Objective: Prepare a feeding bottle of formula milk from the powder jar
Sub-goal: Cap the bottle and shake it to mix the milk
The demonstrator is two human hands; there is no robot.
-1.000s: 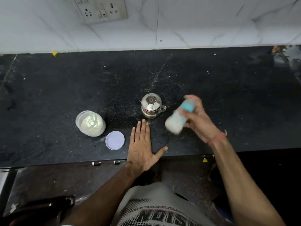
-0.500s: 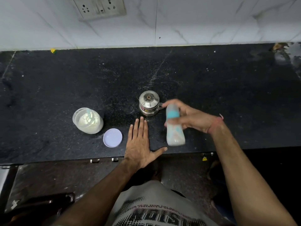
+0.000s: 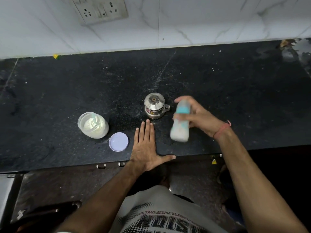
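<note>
My right hand (image 3: 200, 116) grips the feeding bottle (image 3: 180, 126) around its blue collar and holds it above the black counter (image 3: 235, 91). The bottle is blurred, filled with white milk, its base toward me. My left hand (image 3: 148, 148) lies flat on the counter near the front edge, fingers straight and holding nothing. The open powder jar (image 3: 92, 124) stands to the left with white powder and a scoop inside. Its round pale lid (image 3: 118, 141) lies flat between the jar and my left hand.
A small steel kettle (image 3: 154, 105) with a lid stands just behind my left fingertips, left of the bottle. A white marble wall with a socket plate (image 3: 101, 10) rises behind the counter. A wet patch (image 3: 296, 52) shows at the far right.
The bottle has swung in my right hand from tilted to nearly upright and back again, blurred each time. My left hand, the jar, the lid and the kettle have stayed in place.
</note>
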